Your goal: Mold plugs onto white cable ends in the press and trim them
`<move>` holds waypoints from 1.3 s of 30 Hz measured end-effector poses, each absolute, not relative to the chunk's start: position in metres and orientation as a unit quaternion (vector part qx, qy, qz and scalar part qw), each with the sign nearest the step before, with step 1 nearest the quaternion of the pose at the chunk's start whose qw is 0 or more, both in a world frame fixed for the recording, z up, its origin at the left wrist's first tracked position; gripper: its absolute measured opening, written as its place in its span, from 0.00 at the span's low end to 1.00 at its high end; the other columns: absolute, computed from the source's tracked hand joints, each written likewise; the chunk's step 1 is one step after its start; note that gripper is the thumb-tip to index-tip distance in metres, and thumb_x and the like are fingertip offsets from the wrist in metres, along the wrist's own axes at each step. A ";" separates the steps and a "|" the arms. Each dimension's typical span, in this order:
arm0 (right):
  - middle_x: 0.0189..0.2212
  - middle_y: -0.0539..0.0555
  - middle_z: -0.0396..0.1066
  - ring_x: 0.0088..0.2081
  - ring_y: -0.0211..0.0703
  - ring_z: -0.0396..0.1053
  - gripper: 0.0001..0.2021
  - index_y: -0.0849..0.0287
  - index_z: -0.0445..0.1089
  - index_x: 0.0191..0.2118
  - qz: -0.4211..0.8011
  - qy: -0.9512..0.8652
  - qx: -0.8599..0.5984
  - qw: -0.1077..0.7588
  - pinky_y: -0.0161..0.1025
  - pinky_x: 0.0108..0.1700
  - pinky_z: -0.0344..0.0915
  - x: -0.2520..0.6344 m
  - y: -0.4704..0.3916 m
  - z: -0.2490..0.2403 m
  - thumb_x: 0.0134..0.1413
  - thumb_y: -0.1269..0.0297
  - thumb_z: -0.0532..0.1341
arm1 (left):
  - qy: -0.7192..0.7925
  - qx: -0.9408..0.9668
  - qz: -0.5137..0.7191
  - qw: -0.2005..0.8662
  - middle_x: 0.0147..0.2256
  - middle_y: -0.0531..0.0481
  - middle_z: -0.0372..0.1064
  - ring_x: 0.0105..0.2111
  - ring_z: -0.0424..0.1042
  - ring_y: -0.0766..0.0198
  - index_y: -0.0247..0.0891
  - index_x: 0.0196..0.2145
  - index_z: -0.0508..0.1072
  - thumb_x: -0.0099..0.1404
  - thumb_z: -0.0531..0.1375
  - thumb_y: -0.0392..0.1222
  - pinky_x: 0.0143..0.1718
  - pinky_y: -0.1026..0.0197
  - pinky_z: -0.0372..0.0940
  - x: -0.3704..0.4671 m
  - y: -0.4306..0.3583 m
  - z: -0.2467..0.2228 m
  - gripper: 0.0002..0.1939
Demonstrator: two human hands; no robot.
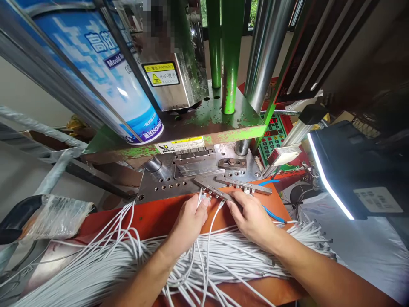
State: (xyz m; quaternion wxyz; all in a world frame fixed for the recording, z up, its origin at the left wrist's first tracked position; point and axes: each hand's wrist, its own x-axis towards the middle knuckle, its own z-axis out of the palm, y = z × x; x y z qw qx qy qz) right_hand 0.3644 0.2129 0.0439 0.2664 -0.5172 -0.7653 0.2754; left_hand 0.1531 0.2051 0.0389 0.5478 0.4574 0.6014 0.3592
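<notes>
A slotted metal bar (215, 192) lies slanted at the front edge of the steel plate, with a white cable's plug (220, 204) at its near side. My left hand (191, 215) pinches small clear connectors with thin white cables beside the bar's left part. The fingers of my right hand (252, 215) close on the bar's right end. Behind it rests a second slotted metal bar (244, 184), with a pale connector at its near edge. A flat mould block (198, 167) sits on the steel plate (148, 183).
A large bundle of white cables (105, 264) spreads over the orange bench (277, 292). Above the plate are the green press platform (233, 132) and a blue spray can (128, 98). At right are a control panel (275, 138) and a lit lamp (332, 179).
</notes>
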 end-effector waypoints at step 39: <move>0.34 0.55 0.72 0.35 0.46 0.67 0.12 0.57 0.64 0.36 0.244 -0.836 -0.430 0.238 0.42 0.40 0.60 0.370 0.211 0.042 0.74 0.65 0.50 | 0.583 0.415 0.317 0.623 0.17 0.66 0.45 0.14 0.41 0.76 0.40 0.29 0.63 0.62 0.65 0.65 0.16 0.70 0.36 0.151 0.215 0.050 0.26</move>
